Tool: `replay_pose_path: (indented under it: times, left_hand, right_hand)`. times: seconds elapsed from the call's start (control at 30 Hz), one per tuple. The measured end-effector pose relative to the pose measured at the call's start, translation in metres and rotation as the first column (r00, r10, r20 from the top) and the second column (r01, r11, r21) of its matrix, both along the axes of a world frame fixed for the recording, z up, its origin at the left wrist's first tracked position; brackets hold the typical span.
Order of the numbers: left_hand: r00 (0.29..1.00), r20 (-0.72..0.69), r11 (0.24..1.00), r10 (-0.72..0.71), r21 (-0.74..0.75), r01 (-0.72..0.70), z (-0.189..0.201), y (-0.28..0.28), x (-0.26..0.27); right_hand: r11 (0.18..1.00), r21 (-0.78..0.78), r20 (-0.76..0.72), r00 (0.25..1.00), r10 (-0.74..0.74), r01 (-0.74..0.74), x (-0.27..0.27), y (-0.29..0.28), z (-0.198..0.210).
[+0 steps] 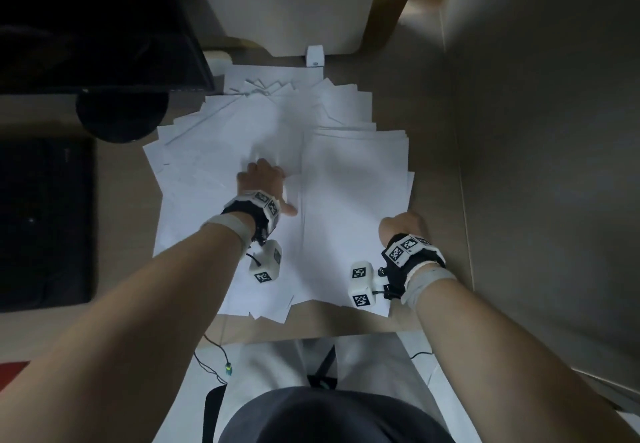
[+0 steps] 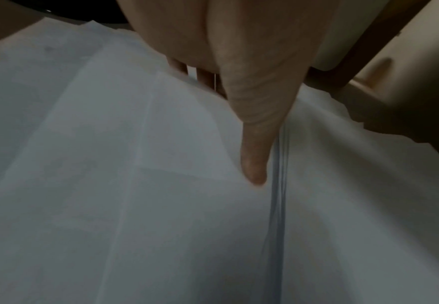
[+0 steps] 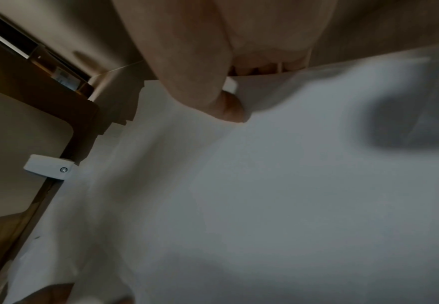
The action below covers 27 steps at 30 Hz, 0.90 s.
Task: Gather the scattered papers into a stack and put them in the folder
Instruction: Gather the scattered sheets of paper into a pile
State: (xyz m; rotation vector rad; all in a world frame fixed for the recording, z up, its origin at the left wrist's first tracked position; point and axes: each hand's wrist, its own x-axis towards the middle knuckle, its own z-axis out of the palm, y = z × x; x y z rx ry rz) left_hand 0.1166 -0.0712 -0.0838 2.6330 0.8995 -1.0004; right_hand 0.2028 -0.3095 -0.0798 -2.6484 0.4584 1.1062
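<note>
White papers [image 1: 214,165] lie fanned and overlapping across the wooden desk. Their right part forms a neater stack [image 1: 353,207]. My left hand [image 1: 265,181] lies flat on the loose sheets just left of that stack. Its thumb [image 2: 257,144] stretches along the stack's left edge, and the fingers reach ahead, partly hidden by a sheet. My right hand [image 1: 401,229] grips the stack's right edge near the front. Its thumb [image 3: 230,107] sits on top, and the fingers curl under the edge. I cannot make out a folder in any view.
A black monitor foot [image 1: 121,116] and a black pad [image 1: 45,224] sit on the left of the desk. A small white block [image 1: 315,56] and a white panel [image 1: 294,2] stand behind the papers. The desk's front edge [image 1: 311,326] is close to my body.
</note>
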Motion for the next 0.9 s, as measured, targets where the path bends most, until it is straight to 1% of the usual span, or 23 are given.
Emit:
replay_pose_path:
  times: [0.03,0.1,0.17,0.23,0.27,0.3,0.33,0.37,0.4,0.43,0.47,0.5,0.53,0.57,0.6,0.63,0.67,0.7,0.73,0.77,0.8,0.83,0.9]
  left_hand:
    - [0.997,0.026,0.993,0.068,-0.099,-0.065,0.000,0.000,-0.003]
    - [0.963,0.043,0.930,0.267,-0.275,-0.246,-0.005,0.003,-0.012]
    - [0.885,0.072,0.851,0.460,-0.320,-0.416,-0.002,0.010,-0.024]
    - [0.745,0.125,0.740,0.655,-0.307,-0.599,0.006,0.019,-0.040]
    - [0.658,0.115,0.656,0.744,-0.309,-0.688,0.013,0.022,-0.051]
    - [0.590,0.101,0.586,0.801,-0.332,-0.739,0.015,0.024,-0.063]
    - [0.547,0.033,0.525,0.836,-0.333,-0.783,0.010,0.025,-0.076]
    - [0.530,-0.017,0.494,0.848,-0.336,-0.802,-0.010,0.030,-0.094]
    - [0.547,-0.065,0.503,0.834,-0.317,-0.804,-0.023,0.030,-0.108]
    - [0.522,-0.127,0.466,0.843,-0.311,-0.828,-0.025,0.023,-0.119]
    - [0.496,-0.165,0.417,0.853,-0.357,-0.836,-0.034,0.019,-0.128]
    - [0.473,-0.185,0.374,0.861,-0.398,-0.837,-0.015,0.011,-0.131]
    - [0.442,-0.213,0.318,0.871,-0.441,-0.839,-0.011,0.006,-0.135]
    - [0.349,-0.203,0.205,0.915,-0.510,-0.835,0.000,0.000,-0.137]
    - [0.229,-0.190,0.085,0.955,-0.562,-0.823,0.004,-0.005,-0.139]
    - [0.142,-0.161,0.015,0.977,-0.608,-0.794,0.000,-0.007,-0.143]
    - [0.058,-0.140,-0.044,0.988,-0.630,-0.775,-0.023,-0.006,-0.147]
    - [0.004,-0.159,-0.103,0.987,-0.660,-0.744,-0.038,-0.007,-0.152]
    - [-0.030,-0.169,-0.135,0.985,-0.654,-0.744,-0.035,-0.010,-0.150]
    - [-0.082,-0.169,-0.175,0.982,-0.666,-0.725,-0.028,-0.012,-0.147]
    - [-0.118,-0.160,-0.196,0.980,-0.669,-0.717,-0.026,-0.015,-0.146]
    - [-0.119,-0.158,-0.195,0.980,-0.682,-0.705,-0.011,-0.020,-0.141]
    - [-0.047,-0.178,-0.151,0.983,-0.629,-0.763,0.003,-0.030,-0.136]
  right_hand:
    - [1.000,-0.002,0.046,0.999,-0.006,0.006,-0.002,0.000,0.001]
    - [1.000,0.015,0.086,0.996,-0.010,0.009,-0.004,0.003,-0.001]
    - [0.999,0.033,0.117,0.993,0.022,-0.026,-0.005,0.009,0.006]
    - [0.996,0.085,0.130,0.991,0.015,-0.026,-0.007,0.018,0.010]
    - [0.992,0.123,0.104,0.995,-0.003,-0.010,-0.007,0.026,0.013]
    - [0.984,0.175,0.071,0.997,-0.040,0.027,-0.007,0.035,0.013]
    - [0.974,0.219,0.011,0.998,-0.069,0.065,-0.009,0.045,0.013]
    - [0.964,0.258,-0.035,0.998,-0.061,0.068,-0.012,0.055,0.012]
    - [0.958,0.287,-0.047,0.999,-0.009,0.022,-0.016,0.066,0.011]
    - [0.952,0.301,-0.033,0.998,0.062,-0.049,-0.021,0.076,0.009]
    - [0.944,0.311,-0.020,0.992,0.124,-0.111,-0.027,0.086,0.009]
    - [0.937,0.302,-0.007,0.982,0.188,-0.177,-0.034,0.094,0.008]
    - [0.929,0.264,0.010,0.964,0.267,-0.260,-0.041,0.102,0.009]
    - [0.914,0.226,0.035,0.940,0.339,-0.338,-0.047,0.108,0.009]
    - [0.898,0.205,0.051,0.921,0.387,-0.388,-0.051,0.114,0.012]
    - [0.889,0.231,0.062,0.918,0.393,-0.396,-0.054,0.118,0.012]
    - [0.889,0.280,0.040,0.930,0.365,-0.361,-0.054,0.123,0.014]
    - [0.888,0.331,0.006,0.942,0.337,-0.320,-0.053,0.127,0.013]
    - [0.888,0.358,-0.050,0.944,0.327,-0.288,-0.051,0.128,0.012]
    - [0.890,0.366,-0.111,0.937,0.332,-0.272,-0.050,0.129,0.011]
    - [0.899,0.353,-0.166,0.928,0.334,-0.260,-0.048,0.129,0.014]
    - [0.905,0.319,-0.188,0.917,0.351,-0.281,-0.046,0.128,0.017]
    - [0.886,0.208,-0.165,0.878,0.449,-0.414,-0.042,0.122,0.016]
